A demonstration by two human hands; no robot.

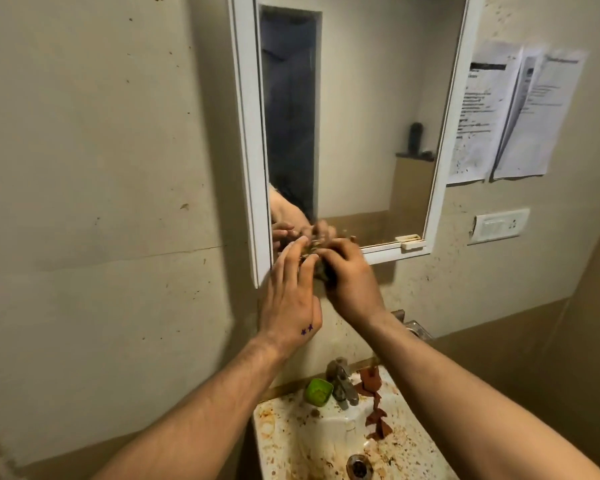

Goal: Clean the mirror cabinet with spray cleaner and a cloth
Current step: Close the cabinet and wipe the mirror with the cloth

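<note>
The white-framed mirror cabinet (pixel 354 126) hangs on the wall above the sink. At its lower left corner both my hands meet around a small dark cloth (pixel 321 270), mostly hidden between them. My right hand (pixel 352 282) grips the cloth with curled fingers. My left hand (pixel 290 296) lies beside it with fingers spread and fairly straight, fingertips touching the cloth. The hands are blurred and their reflection shows in the glass. No spray bottle is in view.
A stained white sink (pixel 326 441) sits below with a metal tap (pixel 342 382), a green object (pixel 318 392) and reddish-brown pieces (pixel 374 400) along its rim. Papers (pixel 513 112) and a switch plate (pixel 499 226) are on the wall to the right.
</note>
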